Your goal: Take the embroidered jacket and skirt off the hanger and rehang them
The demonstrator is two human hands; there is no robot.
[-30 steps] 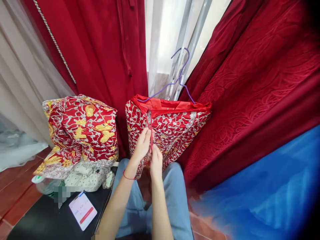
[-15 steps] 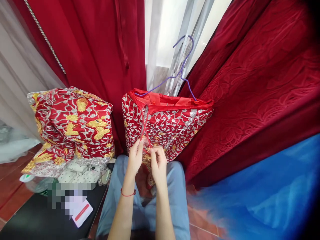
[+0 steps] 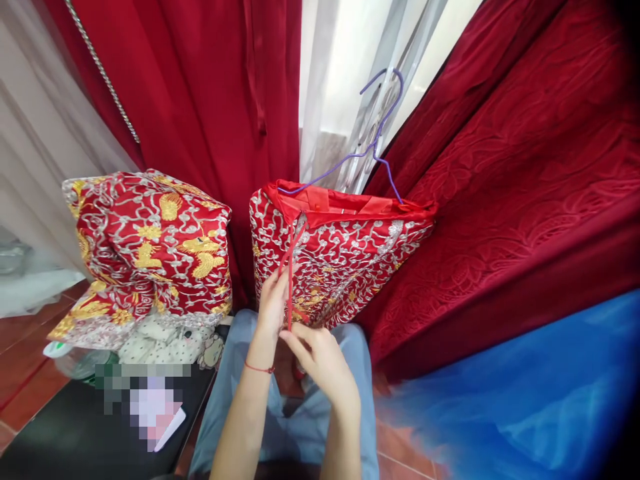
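A red skirt (image 3: 345,257) with silver and gold embroidery hangs from a purple hanger (image 3: 353,155), in front of my knees. Two thin red ribbons (image 3: 291,293) run down from the left part of its waistband. My left hand (image 3: 274,300) is closed on one ribbon at mid-length. Lower down, my right hand (image 3: 317,353) pinches a ribbon between thumb and forefinger, its back turned up. The ribbons cross near my left fingers; exactly how they wind there is hidden by the hand.
On the left, a folded embroidered red garment (image 3: 155,240) lies on a black bench (image 3: 60,427), beside a dotted white cloth (image 3: 165,343), a clear plastic container (image 3: 80,360) and a whitish card (image 3: 170,430). Red curtains (image 3: 200,80) hang behind. Blue fabric (image 3: 540,380) spreads at the right.
My right hand has turned over and drawn a ribbon downward. My left hand has moved slightly along the ribbons. The view has shifted a little, so the skirt appears further right.
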